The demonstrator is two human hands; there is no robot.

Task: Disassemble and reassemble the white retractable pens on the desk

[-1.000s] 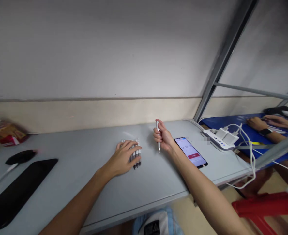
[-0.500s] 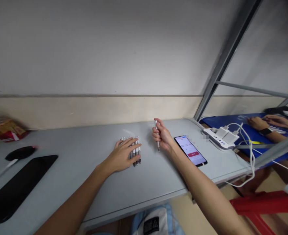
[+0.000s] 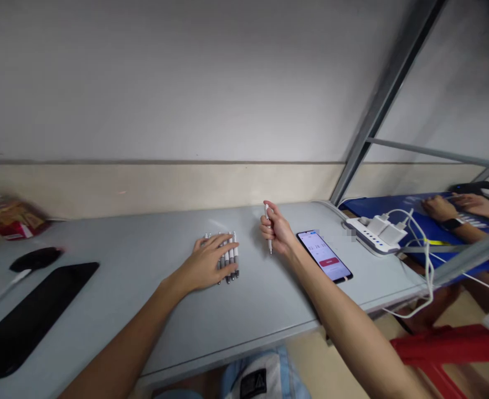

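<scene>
My right hand (image 3: 276,230) is wrapped round a white retractable pen (image 3: 269,244), held upright above the desk with its tip down and the thumb at its top end. To the left, my left hand (image 3: 211,261) lies palm down with fingers spread over a row of white pens (image 3: 236,252) with grey grips. Those pens lie side by side on the grey desk (image 3: 252,310); the hand hides part of the row.
Right of my right forearm lies a phone (image 3: 325,256) showing a timer. Beyond it sit a power strip (image 3: 372,235) with chargers and cables. A black mat (image 3: 36,321), a mouse (image 3: 35,259) and a jar (image 3: 9,216) are at left. Another person's hands (image 3: 439,209) are at far right.
My right thumb and the pen's top have shifted very slightly, and less of the pen's tip shows below the hand. My left hand stays on the row of pens.
</scene>
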